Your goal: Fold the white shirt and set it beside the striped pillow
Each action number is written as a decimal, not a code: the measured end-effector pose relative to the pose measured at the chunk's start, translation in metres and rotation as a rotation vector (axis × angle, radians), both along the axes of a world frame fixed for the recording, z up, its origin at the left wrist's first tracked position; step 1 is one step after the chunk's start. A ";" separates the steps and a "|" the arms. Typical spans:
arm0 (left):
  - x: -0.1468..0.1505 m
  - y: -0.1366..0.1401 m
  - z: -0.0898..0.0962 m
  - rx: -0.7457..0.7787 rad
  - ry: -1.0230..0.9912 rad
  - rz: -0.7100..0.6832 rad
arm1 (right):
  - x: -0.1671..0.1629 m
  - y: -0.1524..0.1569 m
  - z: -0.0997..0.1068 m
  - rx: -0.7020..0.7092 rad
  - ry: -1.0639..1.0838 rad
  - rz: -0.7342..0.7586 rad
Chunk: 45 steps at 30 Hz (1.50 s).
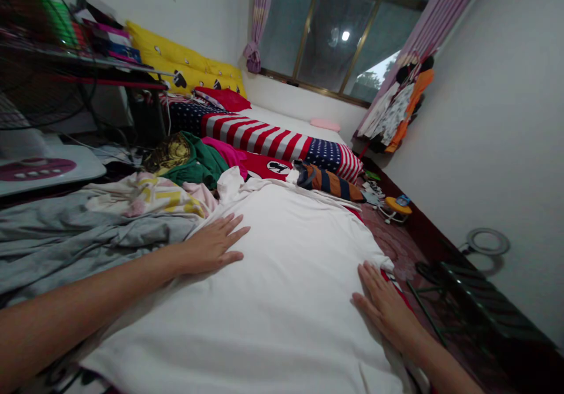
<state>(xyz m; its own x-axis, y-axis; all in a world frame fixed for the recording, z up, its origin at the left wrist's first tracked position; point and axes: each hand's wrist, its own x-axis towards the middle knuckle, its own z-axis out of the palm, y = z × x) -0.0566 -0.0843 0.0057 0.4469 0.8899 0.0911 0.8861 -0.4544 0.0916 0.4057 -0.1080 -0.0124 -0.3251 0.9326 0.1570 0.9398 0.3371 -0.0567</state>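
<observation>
A white shirt (282, 276) lies spread out in front of me, its far end reaching toward the bed. Flat on its left side rests my left hand (215, 244), open with the fingers spread. My right hand (381, 300) lies on the shirt's right edge, open, fingers stretched forward. Neither hand grips anything. Close to my left forearm is a heap of grey cloth (88, 235), with a cream and yellow patterned cloth (154, 197) beyond it. A striped brown and navy garment (330, 182) sits past the shirt's far edge.
Green clothing (198, 162) is piled at the far left. A bed with a flag-patterned cover (264, 138) stands under the window. At left is a fan (44, 168); at right, a yellow stool (396, 206) and a ring light (487, 242) by the wall.
</observation>
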 end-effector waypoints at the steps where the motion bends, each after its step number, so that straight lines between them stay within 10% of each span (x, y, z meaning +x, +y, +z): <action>1: 0.002 0.000 0.002 0.004 -0.011 0.009 | -0.003 -0.005 0.001 0.038 0.013 0.003; 5: 0.005 -0.011 0.001 0.036 -0.049 -0.013 | -0.019 -0.033 0.003 0.164 -0.020 0.201; 10: 0.012 -0.018 0.020 -0.122 0.016 -0.039 | -0.045 -0.030 0.030 -0.050 -0.049 0.273; 15: 0.017 0.032 0.062 -0.086 -0.088 0.113 | -0.134 0.022 0.063 -0.077 0.381 0.294; 20: -0.021 0.093 0.071 0.224 -0.099 0.420 | -0.203 0.066 0.029 -0.058 0.809 0.283; 26: -0.051 0.125 0.070 0.296 -0.046 0.593 | -0.205 0.074 0.005 -0.226 1.090 0.170; 38: -0.024 0.174 0.052 0.169 0.137 0.270 | -0.203 0.072 0.010 -0.242 1.106 0.166; 45: -0.029 0.170 0.075 0.080 0.185 0.275 | -0.201 0.072 0.009 -0.228 1.094 0.172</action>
